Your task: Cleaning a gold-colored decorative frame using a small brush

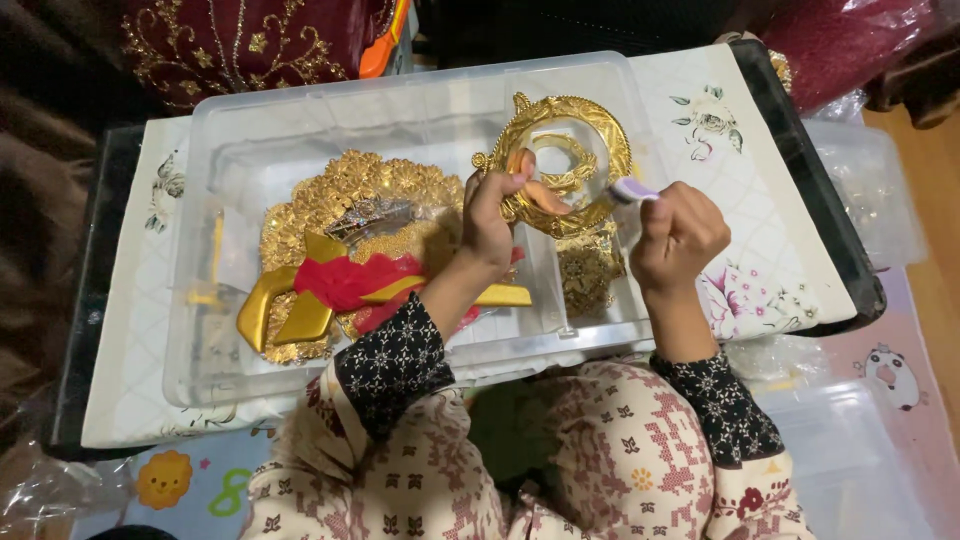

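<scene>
While the left hand (492, 215) grips a gold ring ornament (562, 160) by its lower left edge, fingers closed on it, the ornament is held tilted above the right part of a clear plastic bin (250, 130). Right hand (678, 235) is a closed fist around a small tool with a pale purple tip (632, 189); tip touches the ornament's lower right rim. Inside the bin, left: a round gold filigree piece (350, 185), a red cloth (345, 280) across it, and a plain gold band (262, 310). Below the ornament: a smaller gold piece (585, 275), detail unclear. Bin sits on a white floral-print table (745, 210). Both sleeves dark, patterned.
</scene>
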